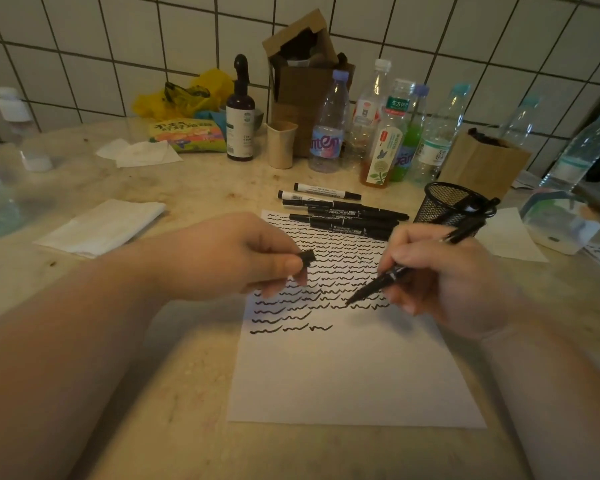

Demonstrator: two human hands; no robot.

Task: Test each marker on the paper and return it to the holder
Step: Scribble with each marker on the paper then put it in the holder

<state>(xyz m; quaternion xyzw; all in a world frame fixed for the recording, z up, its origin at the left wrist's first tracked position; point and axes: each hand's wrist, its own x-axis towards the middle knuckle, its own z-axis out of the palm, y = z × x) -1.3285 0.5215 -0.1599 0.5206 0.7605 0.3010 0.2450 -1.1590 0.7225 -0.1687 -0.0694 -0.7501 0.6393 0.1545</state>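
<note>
Black marker [388,277] pinched in your right hand [440,282], cap [307,257] pinched in left hand [229,258]; tip near white paper [347,368], sideways slip w/ hand could smear wet ink.

marker tip [349,301] blurred, perhaps touching paper [354,375]

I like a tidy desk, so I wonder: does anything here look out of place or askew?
Yes. The mesh holder stands upright, yet six markers lie loose beside it, partly over the paper's top edge. Crumpled tissues also lie near the bottles. Nothing looks spilled or broken.
</note>
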